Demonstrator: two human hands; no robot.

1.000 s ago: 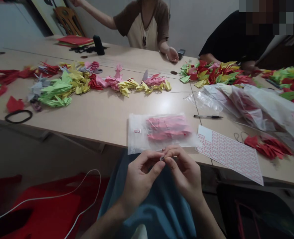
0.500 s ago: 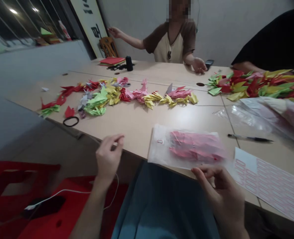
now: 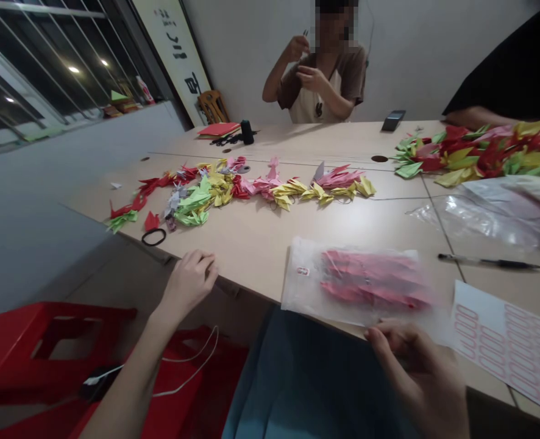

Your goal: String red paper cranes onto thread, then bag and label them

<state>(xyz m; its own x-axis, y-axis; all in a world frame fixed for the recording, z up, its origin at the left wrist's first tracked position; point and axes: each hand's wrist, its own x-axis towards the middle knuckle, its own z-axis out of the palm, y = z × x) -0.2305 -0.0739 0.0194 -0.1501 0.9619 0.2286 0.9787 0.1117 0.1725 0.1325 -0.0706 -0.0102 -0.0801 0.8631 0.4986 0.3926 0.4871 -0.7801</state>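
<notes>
My left hand [image 3: 190,283] rests at the near edge of the wooden table [image 3: 261,238], fingers curled together, with whatever they pinch hidden. My right hand [image 3: 416,372] hovers below the table edge, a little blurred, fingers curled inward. Just above it lies a clear plastic bag [image 3: 370,283] of pink folded paper cranes, bearing a small red-and-white sticker at its left end. A sheet of red-outlined stickers [image 3: 508,347] lies to the right of the bag.
A black pen [image 3: 489,263], empty clear bags [image 3: 503,213] and a heap of coloured cranes [image 3: 480,152] sit at right. A strung row of cranes [image 3: 252,186] and a black band [image 3: 153,237] lie mid-table. A person [image 3: 320,79] sits opposite. Red stools [image 3: 46,347] with a white cable [image 3: 192,366] stand at left.
My hands, pinched together over my lap a second ago, have parted. The left went out to the table's edge, the right dropped lower. My view swung left. The person opposite raised both hands.
</notes>
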